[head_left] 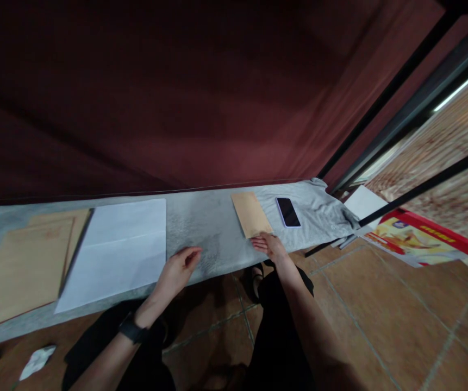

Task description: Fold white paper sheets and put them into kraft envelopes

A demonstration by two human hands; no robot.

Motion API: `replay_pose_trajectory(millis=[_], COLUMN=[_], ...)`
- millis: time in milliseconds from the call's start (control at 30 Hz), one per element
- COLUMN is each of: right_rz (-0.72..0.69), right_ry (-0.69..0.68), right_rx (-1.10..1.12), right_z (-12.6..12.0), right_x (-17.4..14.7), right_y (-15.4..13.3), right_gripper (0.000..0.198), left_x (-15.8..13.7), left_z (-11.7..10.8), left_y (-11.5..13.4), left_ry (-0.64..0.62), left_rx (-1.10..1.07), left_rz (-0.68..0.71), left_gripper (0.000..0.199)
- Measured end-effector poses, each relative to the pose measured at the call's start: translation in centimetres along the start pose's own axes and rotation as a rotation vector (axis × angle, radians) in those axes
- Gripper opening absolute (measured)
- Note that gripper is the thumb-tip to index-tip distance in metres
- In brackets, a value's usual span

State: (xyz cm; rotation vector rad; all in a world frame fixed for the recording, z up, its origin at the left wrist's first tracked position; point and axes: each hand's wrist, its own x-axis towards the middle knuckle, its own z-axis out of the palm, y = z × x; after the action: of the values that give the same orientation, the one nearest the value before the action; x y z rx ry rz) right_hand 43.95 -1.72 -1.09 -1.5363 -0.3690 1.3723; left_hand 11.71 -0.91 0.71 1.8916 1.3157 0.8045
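Note:
A small tan paper envelope (251, 214) lies on the grey cloth-covered bench (201, 222), its near edge over the cloth's front part. My right hand (269, 245) is at that near edge with fingers stretched out, touching or almost touching the paper; a firm grip does not show. To the right of the envelope rests a phone (288, 212) with a dark screen and pale purple rim. My left hand (179, 267) hovers by the bench's front edge, fingers loosely bent, a gap beside the thumb and nothing seen in them. Near it is a large white sheet (119, 244) with a crease.
Larger tan envelopes (30, 260) overlap left of the white sheet. A dark red curtain (201, 108) hangs behind the bench. On the right are black metal bars (433, 179) and a red and yellow printed box (417, 237). A crumpled white scrap (38, 361) lies on the tiled floor.

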Motion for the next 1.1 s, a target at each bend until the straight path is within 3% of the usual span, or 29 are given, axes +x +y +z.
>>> replay_pose_trajectory(millis=[167, 267, 367, 533, 667, 767, 900, 1000, 1100], right_rz=[-0.168, -0.494, -0.811, -0.856, -0.862, -0.709, -0.327, -0.298, -0.408], right_ry=[0.091, 0.167, 0.156, 0.184, 0.101, -0.05, -0.355, -0.41, -0.309], right_rx=[-0.213, -0.405, -0.731, -0.967, -0.815, -0.581, -0.31, -0.47, -0.853], right_z=[-0.9, -0.5, 0.0, 0.4, 2.0, 5.6, 13.0, 19.1, 24.2], right_x=[-1.2, -1.9, -2.2, -1.8, -1.1, -0.7, -0.3, -0.1, -0.3], right_y=[0.2, 0.4, 1.3, 2.7, 2.2, 2.0, 2.7, 3.4, 3.5], right_gripper=[0.022, 0.016, 0.027, 0.033, 0.035, 0.024, 0.013, 0.013, 0.017], left_x=[-0.4, -0.2, 0.1, 0.1, 1.4, 3.0, 3.7, 3.2, 2.9], left_z=[-1.1, -2.1, -3.0, -4.6, -6.7, -8.2, -8.1, -7.1, -7.1], left_y=[-0.9, -1.9, -2.4, -1.8, -1.3, -1.9, -3.4, -4.1, -4.2], left_ry=[-0.006, -0.011, -0.001, -0.104, -0.105, -0.04, 0.022, 0.034, 0.01], left_rx=[0.032, 0.113, 0.317, 0.689, 0.746, 0.74, 0.759, 0.778, 0.776], left_rz=[-0.009, 0.005, -0.012, -0.257, -0.466, -0.577, -0.619, -0.599, -0.592], left_gripper=[0.038, 0.04, 0.041, 0.062, 0.074, 0.079, 0.082, 0.08, 0.078])
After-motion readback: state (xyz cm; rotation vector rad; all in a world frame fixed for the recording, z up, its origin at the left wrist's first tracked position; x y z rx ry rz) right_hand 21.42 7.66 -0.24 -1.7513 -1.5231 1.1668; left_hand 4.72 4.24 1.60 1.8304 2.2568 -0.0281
